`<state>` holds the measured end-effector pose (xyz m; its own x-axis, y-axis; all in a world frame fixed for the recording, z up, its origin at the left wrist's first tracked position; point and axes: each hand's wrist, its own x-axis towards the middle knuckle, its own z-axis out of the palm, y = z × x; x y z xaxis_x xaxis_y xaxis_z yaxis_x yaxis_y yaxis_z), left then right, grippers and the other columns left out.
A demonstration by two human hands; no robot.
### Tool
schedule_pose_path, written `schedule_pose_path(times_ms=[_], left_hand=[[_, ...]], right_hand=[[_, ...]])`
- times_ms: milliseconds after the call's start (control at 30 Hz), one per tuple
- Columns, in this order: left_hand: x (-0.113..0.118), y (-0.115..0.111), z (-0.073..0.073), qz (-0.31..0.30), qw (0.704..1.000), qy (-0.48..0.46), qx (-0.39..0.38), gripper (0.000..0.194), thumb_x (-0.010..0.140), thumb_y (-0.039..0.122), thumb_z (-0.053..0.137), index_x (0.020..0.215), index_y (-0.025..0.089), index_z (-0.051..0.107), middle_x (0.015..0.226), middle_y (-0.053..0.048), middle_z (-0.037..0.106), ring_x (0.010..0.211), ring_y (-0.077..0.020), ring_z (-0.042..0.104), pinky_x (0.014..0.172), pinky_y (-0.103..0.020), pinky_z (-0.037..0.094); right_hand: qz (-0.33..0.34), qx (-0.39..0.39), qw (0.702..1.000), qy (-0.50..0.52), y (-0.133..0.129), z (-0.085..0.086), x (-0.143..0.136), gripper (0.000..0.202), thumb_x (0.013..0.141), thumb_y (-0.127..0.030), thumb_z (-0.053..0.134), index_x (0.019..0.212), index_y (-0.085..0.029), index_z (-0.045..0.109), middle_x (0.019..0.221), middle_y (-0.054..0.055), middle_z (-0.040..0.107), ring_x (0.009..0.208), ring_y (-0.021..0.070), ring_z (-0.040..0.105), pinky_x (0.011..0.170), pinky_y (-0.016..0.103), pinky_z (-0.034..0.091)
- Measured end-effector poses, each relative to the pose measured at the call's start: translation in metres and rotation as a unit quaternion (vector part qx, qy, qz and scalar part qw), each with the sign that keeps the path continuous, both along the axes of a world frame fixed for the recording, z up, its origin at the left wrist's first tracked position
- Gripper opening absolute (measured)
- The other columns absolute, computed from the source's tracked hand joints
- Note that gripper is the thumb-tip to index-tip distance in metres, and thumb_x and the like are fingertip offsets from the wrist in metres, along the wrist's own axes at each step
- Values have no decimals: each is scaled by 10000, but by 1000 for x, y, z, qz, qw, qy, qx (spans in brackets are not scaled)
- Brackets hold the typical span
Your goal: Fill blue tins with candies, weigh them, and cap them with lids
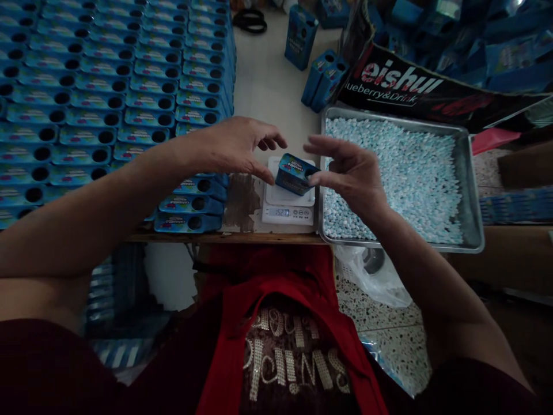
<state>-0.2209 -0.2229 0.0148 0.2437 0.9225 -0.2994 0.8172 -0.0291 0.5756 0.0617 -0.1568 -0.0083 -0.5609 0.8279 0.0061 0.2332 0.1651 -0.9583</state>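
A small blue candy tin (pixel 294 173) with a hole in its top stands on the white digital scale (pixel 288 214), whose display shows digits. My left hand (pixel 242 147) hovers on the tin's left, fingers apart and thumb pointing at its edge; it holds nothing. On the other side my right hand (pixel 349 173) is open, its thumb tip at the tin's right end, near the hole. Whether that thumb touches the tin I cannot tell. Just right of the scale lies a metal tray (pixel 474 196) full of small pale blue and white candies (pixel 389 173).
Rows of similar blue tins (pixel 116 101) cover the table's left side. More tins (pixel 324 78) stand beyond the scale, near black scissors (pixel 250 21). A printed black carton (pixel 389 86) with blue tins is at the back right. A red scoop (pixel 495 140) lies by the tray.
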Motion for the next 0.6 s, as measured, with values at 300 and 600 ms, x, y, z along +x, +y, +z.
schedule_pose_path(times_ms=[300,600], left_hand=[[-1,-4,12,23,1000,-8,-1,1134,831,899,798,1671,147,684,1655,-182,755,1462,-422,706,1255,-591,596],[4,-5,22,35,999,-16,-9,1074,827,800,847,1670,158,678,1659,-166,752,1496,-390,694,1281,-516,565]], right_hand=[[63,187,936,-293,-9,-60,53,171,1041,-352,846,1133,-287,975,916,77,834,819,247,726,770,384,473],[-28,179,961,-211,-7,-56,67,96,910,-325,828,858,-267,772,778,25,733,699,207,620,718,369,461]])
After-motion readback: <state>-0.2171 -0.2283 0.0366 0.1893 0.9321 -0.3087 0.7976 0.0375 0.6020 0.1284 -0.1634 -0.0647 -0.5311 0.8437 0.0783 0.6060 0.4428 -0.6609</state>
